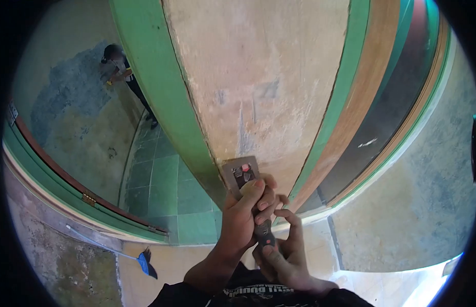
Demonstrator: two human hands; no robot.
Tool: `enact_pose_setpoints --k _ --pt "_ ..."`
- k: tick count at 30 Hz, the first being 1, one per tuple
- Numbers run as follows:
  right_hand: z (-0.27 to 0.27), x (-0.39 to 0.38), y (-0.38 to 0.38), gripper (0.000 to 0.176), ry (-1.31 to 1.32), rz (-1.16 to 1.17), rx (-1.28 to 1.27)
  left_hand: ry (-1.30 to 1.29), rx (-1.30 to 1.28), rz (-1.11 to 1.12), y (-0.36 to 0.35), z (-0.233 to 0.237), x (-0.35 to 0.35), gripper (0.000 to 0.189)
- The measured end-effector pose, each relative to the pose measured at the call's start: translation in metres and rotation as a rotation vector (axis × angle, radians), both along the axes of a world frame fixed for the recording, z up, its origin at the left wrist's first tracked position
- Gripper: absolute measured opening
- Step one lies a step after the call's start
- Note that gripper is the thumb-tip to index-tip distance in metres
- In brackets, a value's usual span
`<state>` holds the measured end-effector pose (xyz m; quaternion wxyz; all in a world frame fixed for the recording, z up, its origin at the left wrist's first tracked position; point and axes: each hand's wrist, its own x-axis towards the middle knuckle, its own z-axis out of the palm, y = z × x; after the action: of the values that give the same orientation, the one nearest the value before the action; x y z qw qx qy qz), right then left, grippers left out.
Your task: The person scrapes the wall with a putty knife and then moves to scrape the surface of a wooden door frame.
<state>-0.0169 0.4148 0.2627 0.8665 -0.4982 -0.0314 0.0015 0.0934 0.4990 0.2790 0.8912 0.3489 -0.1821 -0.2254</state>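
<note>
Head view: scraper [237, 171] in both my hands, blade up, before the pale wall [258, 56] near the left green trim [148, 61]. Blade contact with wall: cannot tell.
Left hand [240, 217]: closed round the tool where blade meets handle [266, 239], thumb towards the blade; likely there to steady it and set its angle.
Right hand [289, 263]: partly open, thumb and fingers at the handle's lower end, one finger lifted clear; a light hold, probably to support or adjust.
Beyond the doorway: a person [126, 69] by a rough grey wall patch [69, 87].
Floor, left: blue broom [143, 261], lying aslant.
</note>
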Motion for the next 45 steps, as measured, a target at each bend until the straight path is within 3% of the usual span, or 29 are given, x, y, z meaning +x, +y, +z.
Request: enact_pose_setpoints --k 2,3,10,12,16,20,32,40,42,45 --pt "-0.002 0.002 -0.001 0.055 0.082 0.078 0.09 -0.016 0.028 0.021 0.003 -0.003 0.0 0.027" --pt "0.0 0.002 0.003 0.04 0.075 0.033 0.069 -0.058 0.032 0.04 0.003 -0.002 0.001 0.028" --pt "0.0 -0.002 0.023 0.04 0.096 -0.025 0.118 0.072 -0.085 -0.002 0.014 0.026 -0.007 0.036" --pt "0.009 -0.002 0.024 0.033 0.157 -0.025 0.077 0.163 -0.024 -0.056 0.016 0.035 -0.003 0.039" --pt "0.022 -0.004 0.019 0.037 0.209 0.123 -0.085 0.149 -0.036 -0.134 0.024 0.034 0.007 0.037" --pt "0.018 -0.01 0.029 0.044 0.143 -0.019 -0.087 0.207 -0.111 -0.278 0.012 0.028 0.009 0.032" --pt "0.037 -0.003 0.012 0.039 0.192 0.032 -0.275 0.242 -0.077 -0.161 0.005 0.04 0.006 0.031" --pt "0.03 0.003 -0.005 0.041 0.15 0.154 -0.224 0.198 -0.031 -0.068 0.001 0.05 0.004 0.03" --pt "0.027 0.0 -0.006 0.03 0.203 0.157 -0.256 0.163 -0.048 -0.029 -0.004 0.048 0.005 0.03" --pt "0.045 0.008 -0.01 0.03 0.184 0.155 -0.23 0.065 -0.044 0.027 -0.009 0.058 0.01 0.031"
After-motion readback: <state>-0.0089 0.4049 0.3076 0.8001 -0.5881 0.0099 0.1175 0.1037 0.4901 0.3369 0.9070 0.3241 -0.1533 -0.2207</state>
